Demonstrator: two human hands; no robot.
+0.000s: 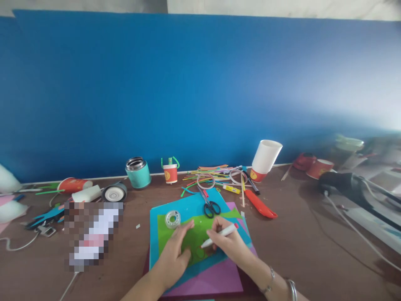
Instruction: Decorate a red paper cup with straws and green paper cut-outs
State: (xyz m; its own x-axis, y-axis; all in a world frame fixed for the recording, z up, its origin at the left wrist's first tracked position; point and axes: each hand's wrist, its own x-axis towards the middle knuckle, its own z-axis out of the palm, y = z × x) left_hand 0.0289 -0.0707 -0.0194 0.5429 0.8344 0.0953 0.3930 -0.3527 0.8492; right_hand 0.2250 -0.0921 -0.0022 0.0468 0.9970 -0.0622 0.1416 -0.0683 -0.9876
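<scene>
While the right hand [230, 246] clamps its fingers on a marker [219, 236] over green paper [200, 229], the left hand [175, 255] rests there, thumb spread from fingers; tape [167, 220] lies at the paper's far-left corner, scissors [211, 205] across its far edge

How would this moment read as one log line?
Left hand: resting on green sheet | Right hand: holding white marker, tip near drawn outline | Nearby: tape roll, black-handled scissors

Everything's shot from one head-worn camera, aimed forward and down over the desk [291, 251], with the left hand [177, 251] and right hand [228, 246] caught pretty near and the wall [188, 92] faced nearly square-on
</scene>
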